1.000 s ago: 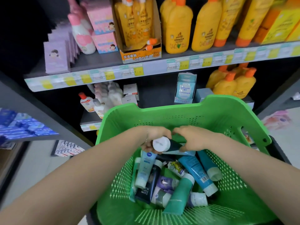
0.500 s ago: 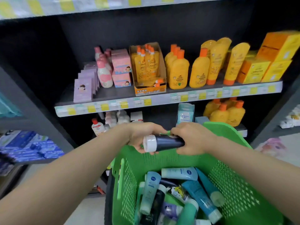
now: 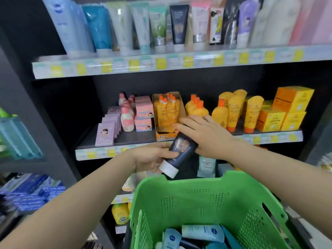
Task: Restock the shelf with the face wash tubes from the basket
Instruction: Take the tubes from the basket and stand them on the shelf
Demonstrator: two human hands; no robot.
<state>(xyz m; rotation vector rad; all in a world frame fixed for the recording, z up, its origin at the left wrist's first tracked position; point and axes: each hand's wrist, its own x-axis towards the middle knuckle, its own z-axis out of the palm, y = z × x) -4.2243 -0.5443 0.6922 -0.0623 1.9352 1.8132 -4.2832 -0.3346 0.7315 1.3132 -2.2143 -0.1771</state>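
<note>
A dark face wash tube (image 3: 181,149) with a white cap is held above the green basket (image 3: 212,178), tilted with the cap pointing down and left. My left hand (image 3: 152,157) grips its lower half near the cap. My right hand (image 3: 206,135) lies over the tube's upper end with its fingers straight and spread; its thumb is hidden. Several more tubes (image 3: 203,232), light blue and teal, lie in the bottom of the basket. The top shelf (image 3: 161,64) carries a row of upright face wash tubes, among them a similar dark tube (image 3: 178,24).
The middle shelf (image 3: 115,141) behind my hands holds orange bottles (image 3: 219,114), orange boxes (image 3: 287,108), a pouch carton, pink boxes and purple boxes. Lower shelves hold more bottles. A side rack at the left has blue packs (image 3: 30,193).
Both hands lifted the dark tube up out of the basket and tilted it from lying sideways toward upright. My right hand's fingers have spread. The view swung up to the top shelf.
</note>
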